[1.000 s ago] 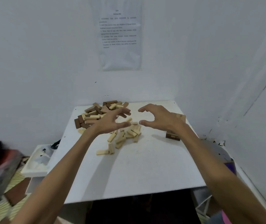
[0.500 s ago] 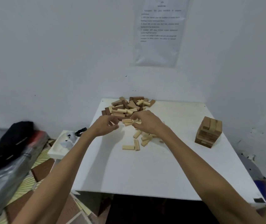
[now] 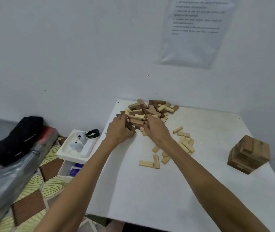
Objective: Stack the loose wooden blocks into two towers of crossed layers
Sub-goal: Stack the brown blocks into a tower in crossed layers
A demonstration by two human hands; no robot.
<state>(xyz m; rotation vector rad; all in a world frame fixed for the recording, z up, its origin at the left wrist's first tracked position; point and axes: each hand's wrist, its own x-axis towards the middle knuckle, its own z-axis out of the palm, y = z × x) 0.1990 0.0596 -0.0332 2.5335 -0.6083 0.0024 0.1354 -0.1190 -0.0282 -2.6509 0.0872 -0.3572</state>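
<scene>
- The pile of loose blocks lies at the far left corner of the white table, light and dark pieces heaped across one another.
- The left hand is at the pile's near left edge, its fingers curled round a dark brown block that stands tilted against the heap.
- The right hand reaches in just beside it, knuckles up and fingers bent down onto the blocks. Whether it grips one cannot be told, since the fingertips are hidden.
- A scatter of light blocks lies flat on the table near the right forearm; two more lie nearer the person, touching in an L.
- One tower of crossed layers stands at the table's right edge, well apart from the pile.
- Off the table to the left sit a white tray with a black wristband on its rim, and a black cloth.
- A printed sheet of paper hangs on the wall, its text too blurred to read.
</scene>
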